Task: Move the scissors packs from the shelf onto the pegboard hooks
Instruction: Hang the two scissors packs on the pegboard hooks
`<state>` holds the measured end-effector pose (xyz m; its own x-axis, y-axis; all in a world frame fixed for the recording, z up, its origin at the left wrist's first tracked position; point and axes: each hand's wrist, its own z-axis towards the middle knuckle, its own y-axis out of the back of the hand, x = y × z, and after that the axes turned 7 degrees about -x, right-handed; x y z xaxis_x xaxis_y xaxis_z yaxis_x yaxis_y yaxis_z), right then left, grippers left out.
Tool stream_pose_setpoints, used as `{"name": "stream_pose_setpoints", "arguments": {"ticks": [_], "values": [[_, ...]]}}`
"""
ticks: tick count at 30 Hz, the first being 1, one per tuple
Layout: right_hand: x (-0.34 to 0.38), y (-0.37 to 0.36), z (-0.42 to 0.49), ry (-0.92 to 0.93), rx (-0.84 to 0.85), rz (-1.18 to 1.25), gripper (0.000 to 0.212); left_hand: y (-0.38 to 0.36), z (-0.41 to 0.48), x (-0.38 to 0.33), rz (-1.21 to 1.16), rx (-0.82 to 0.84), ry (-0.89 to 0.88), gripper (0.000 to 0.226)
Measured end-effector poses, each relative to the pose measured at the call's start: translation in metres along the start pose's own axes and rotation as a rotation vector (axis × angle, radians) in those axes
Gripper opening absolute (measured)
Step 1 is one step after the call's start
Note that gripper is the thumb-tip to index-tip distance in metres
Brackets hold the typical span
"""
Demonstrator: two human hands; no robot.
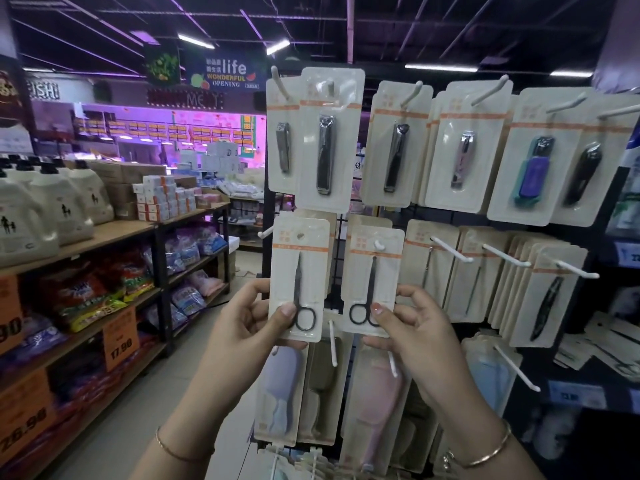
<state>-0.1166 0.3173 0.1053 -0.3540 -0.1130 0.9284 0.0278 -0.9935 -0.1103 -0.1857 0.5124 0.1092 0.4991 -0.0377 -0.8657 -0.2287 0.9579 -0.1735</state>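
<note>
Supermarket aisle, dim purple lighting, stock shelving down the left with detergent jugs and bagged goods. Straight ahead: a black wire pegboard rack with white hooks, top row full of nail clipper cards.

Two scissors packs in play, both in the middle row, left end of the rack.

Left hand holds the left scissors pack by its lower edge, thumb pressed on the front over the scissor handles, fingers wrapped behind the card. Its heart-shaped hang hole looks empty, no peg through it; the empty hook pokes out just to the left of the card. So this one reads as not yet hung, held upright and near the peg to line up the hole.

Right hand pinches the right scissors pack the same way, thumb on the front at the handle loops, fingers curled at the card's right edge and behind. A white hook tip shows through its hole, so it looks seated on the peg, with more cards behind it. The grip low on the card is probably just steadying it, or pushing it back along the peg.

Low grips make sense: keeps the hang holes visible.

Next, by my guess: shift the left pack left and thread it. Risk: thin card flexes, hole misses the upturned tip.
</note>
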Motion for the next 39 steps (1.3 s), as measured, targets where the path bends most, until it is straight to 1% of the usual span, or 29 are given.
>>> {"name": "stream_pose_setpoints", "arguments": {"ticks": [5, 10, 13, 15, 17, 19, 22, 25, 31, 33, 34, 36, 37, 39], "values": [[0.000, 0.001, 0.001, 0.008, 0.007, -0.004, 0.015, -0.002, 0.000, 0.000, -0.026, -0.002, 0.001, 0.019], [-0.002, 0.000, 0.002, 0.004, 0.000, -0.025, 0.015, -0.002, 0.004, 0.003, -0.012, -0.003, 0.047, 0.018], [-0.001, 0.000, 0.004, 0.012, -0.017, -0.060, 0.016, -0.002, 0.013, 0.004, 0.036, -0.002, 0.081, 0.018], [0.000, 0.000, 0.008, 0.034, -0.039, -0.133, 0.018, -0.003, 0.024, 0.006, 0.084, -0.015, 0.095, 0.017], [0.002, -0.001, 0.013, 0.059, -0.047, -0.238, 0.014, -0.006, 0.036, 0.008, 0.131, -0.025, 0.106, 0.017], [0.004, -0.003, 0.018, 0.056, -0.056, -0.288, 0.012, -0.009, 0.046, 0.012, 0.130, -0.029, 0.130, 0.018], [0.003, -0.007, 0.025, 0.051, -0.070, -0.312, 0.017, -0.011, 0.058, 0.021, 0.171, -0.033, 0.138, 0.019], [0.001, -0.011, 0.032, 0.056, -0.084, -0.323, 0.015, -0.011, 0.067, 0.027, 0.237, -0.046, 0.115, 0.019], [0.000, -0.011, 0.037, 0.024, -0.080, -0.321, 0.019, -0.012, 0.072, 0.029, 0.278, -0.036, 0.117, 0.021], [0.000, -0.009, 0.035, 0.072, -0.075, -0.396, 0.019, -0.011, 0.070, 0.029, 0.301, -0.036, 0.120, 0.024], [0.001, -0.006, 0.033, 0.116, -0.080, -0.477, 0.022, -0.010, 0.068, 0.029, 0.341, -0.037, 0.111, 0.025], [0.002, 0.001, 0.027, 0.193, -0.105, -0.627, 0.036, -0.004, 0.065, 0.030, 0.501, -0.056, 0.046, 0.031], [0.004, 0.005, 0.024, 0.223, -0.115, -0.672, 0.039, -0.001, 0.063, 0.030, 0.605, -0.075, -0.003, 0.034], [0.008, 0.014, 0.015, 0.276, -0.122, -0.740, 0.038, 0.003, 0.056, 0.026, 0.813, -0.116, -0.097, 0.038]]}}
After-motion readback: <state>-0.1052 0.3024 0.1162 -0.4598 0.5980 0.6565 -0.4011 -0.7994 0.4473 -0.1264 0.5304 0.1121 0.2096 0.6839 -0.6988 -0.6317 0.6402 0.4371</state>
